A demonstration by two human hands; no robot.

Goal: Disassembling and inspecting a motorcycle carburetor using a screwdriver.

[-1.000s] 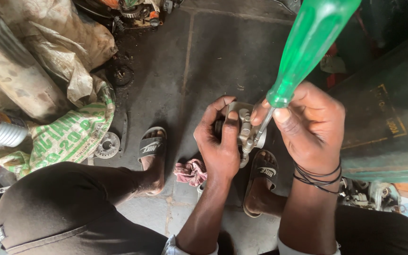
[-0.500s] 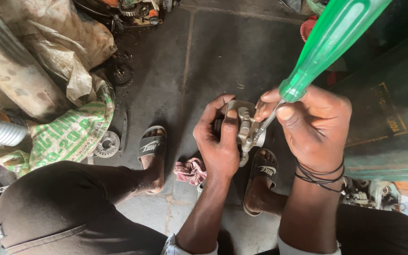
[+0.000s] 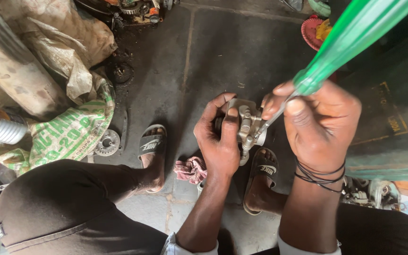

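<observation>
Pink rag (image 3: 191, 169) lies beneath left hand (image 3: 220, 137), beside sandals (image 3: 151, 144).

The person wears dark trousers (image 3: 57, 208) with a small tag at the waist. Both feet are in black slide sandals (image 3: 152, 144) with a white logo on the strap. At each forearm a white rolled cuff (image 3: 185, 245) shows. Several thin black bands (image 3: 319, 172) circle the right wrist. Both hands are bare.
</observation>
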